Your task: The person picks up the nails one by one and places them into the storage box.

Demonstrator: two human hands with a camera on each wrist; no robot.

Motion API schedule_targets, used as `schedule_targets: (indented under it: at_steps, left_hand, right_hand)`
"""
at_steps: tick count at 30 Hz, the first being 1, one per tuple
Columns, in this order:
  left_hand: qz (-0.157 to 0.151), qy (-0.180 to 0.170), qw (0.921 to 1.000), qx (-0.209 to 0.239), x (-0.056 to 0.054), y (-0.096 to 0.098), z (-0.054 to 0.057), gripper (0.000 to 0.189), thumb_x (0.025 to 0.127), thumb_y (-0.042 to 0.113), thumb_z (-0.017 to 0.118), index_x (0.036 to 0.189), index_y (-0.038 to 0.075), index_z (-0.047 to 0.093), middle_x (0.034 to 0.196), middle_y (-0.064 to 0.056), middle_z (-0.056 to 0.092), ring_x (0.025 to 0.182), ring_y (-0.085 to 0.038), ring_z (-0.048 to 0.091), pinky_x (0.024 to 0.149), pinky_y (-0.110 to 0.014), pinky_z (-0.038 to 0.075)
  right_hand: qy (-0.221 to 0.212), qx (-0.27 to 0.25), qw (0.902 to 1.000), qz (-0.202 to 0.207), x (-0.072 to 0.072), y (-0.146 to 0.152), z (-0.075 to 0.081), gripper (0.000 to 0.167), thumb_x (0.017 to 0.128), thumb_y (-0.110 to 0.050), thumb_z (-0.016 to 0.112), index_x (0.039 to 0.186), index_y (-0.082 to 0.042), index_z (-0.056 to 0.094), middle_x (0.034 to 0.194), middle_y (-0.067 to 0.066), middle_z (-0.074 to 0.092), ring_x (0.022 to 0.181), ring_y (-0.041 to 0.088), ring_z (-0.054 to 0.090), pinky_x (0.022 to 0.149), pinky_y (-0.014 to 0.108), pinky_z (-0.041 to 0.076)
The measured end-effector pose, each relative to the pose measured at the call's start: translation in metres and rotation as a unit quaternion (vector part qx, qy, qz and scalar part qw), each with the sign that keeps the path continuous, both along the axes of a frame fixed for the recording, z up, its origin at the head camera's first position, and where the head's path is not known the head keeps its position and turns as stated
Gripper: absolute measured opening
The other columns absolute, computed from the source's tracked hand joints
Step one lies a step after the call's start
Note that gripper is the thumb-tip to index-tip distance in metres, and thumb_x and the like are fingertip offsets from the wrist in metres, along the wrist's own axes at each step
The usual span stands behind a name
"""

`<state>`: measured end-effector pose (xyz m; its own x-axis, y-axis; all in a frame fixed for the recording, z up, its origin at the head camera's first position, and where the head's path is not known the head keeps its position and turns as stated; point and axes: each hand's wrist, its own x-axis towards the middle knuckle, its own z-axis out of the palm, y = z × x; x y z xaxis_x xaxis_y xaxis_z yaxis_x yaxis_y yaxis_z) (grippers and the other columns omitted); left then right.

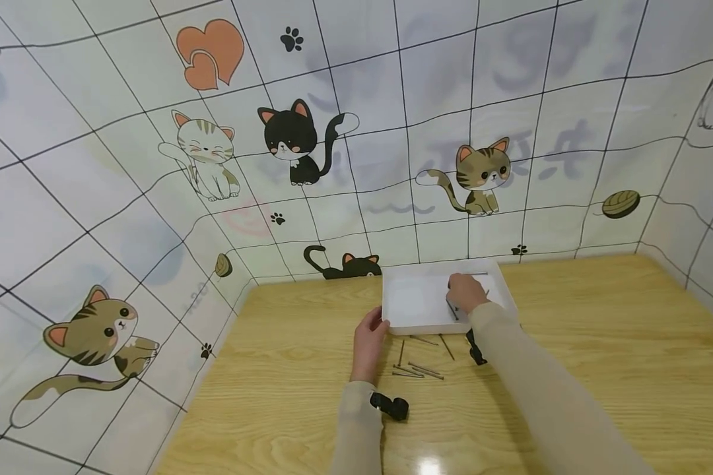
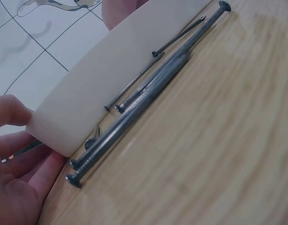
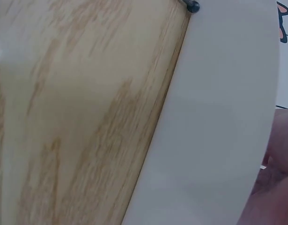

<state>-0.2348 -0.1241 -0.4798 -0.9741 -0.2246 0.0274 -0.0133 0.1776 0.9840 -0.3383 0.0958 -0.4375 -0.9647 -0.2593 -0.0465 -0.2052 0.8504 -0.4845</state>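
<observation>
Backdrop (image 1: 374,165) behind you: white, black grid lines, cartoon cats. Below it, your wood table (image 1: 285,396). Your beige sleeves (image 1: 555,389) reach in over the table from the near side. White tray (image 1: 412,297) sits on the table, close to the backdrop. Your left hand (image 1: 370,344) grips the tray's near left corner, thumb and fingers bent around it. Your right hand (image 1: 468,293) is over the tray's right half, fingers curled down; can't tell if you're pinching a nail or just touching one. Black camera (image 1: 390,406) on your left wrist. Tray nails (image 1: 453,309) show by your right fingers and along the far side. Loose nails (image 1: 426,371) lie scattered on the table just in front of the tray, pointing different ways, some touching.
</observation>
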Motion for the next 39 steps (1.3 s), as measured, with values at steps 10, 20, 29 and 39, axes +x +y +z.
schedule_targets:
  at_steps: [10, 20, 29, 39]
  left_hand:
    - [-0.002, 0.003, 1.0000, 0.000, -0.001, 0.004, 0.001, 0.040, 0.087, 0.017, 0.054, 0.126, 0.012, 0.052, 0.120, -0.003, 0.055, 0.106, -0.015, 0.050, 0.091, -0.037, 0.038]
    - [-0.003, 0.004, 1.0000, -0.004, 0.002, 0.008, -0.003, 0.040, 0.087, 0.018, 0.055, 0.126, 0.012, 0.052, 0.119, -0.003, 0.055, 0.103, -0.015, 0.051, 0.089, -0.036, 0.039]
    - [0.002, -0.002, 1.0000, -0.002, 0.002, 0.002, -0.003, 0.040, 0.087, 0.019, 0.054, 0.127, 0.014, 0.051, 0.120, -0.001, 0.055, 0.105, -0.014, 0.051, 0.090, -0.036, 0.039]
    - [-0.006, -0.004, 0.9999, -0.010, 0.003, -0.003, 0.000, 0.041, 0.088, 0.021, 0.054, 0.128, 0.014, 0.050, 0.122, -0.002, 0.053, 0.107, -0.015, 0.049, 0.091, -0.036, 0.038]
  right_hand:
    - [-0.001, 0.005, 0.9999, 0.010, -0.005, 0.005, -0.010, 0.020, 0.083, 0.001, 0.047, 0.097, 0.008, 0.060, 0.089, 0.018, 0.062, 0.076, 0.029, 0.058, 0.066, 0.041, 0.046]
    - [-0.026, -0.040, 0.9987, 0.019, -0.002, 0.017, -0.010, 0.031, 0.090, -0.007, 0.040, 0.115, 0.004, 0.055, 0.115, 0.021, 0.055, 0.087, 0.029, 0.056, 0.071, 0.041, 0.045]
    - [-0.021, -0.080, 0.9963, 0.022, 0.023, 0.008, 0.020, 0.034, 0.092, -0.018, 0.045, 0.122, -0.004, 0.051, 0.111, 0.018, 0.055, 0.071, 0.020, 0.055, 0.055, 0.031, 0.044]
    - [0.035, -0.102, 0.9939, 0.022, 0.044, 0.007, 0.034, 0.030, 0.092, -0.017, 0.048, 0.118, -0.006, 0.054, 0.098, 0.011, 0.059, 0.066, 0.019, 0.053, 0.054, 0.032, 0.042]
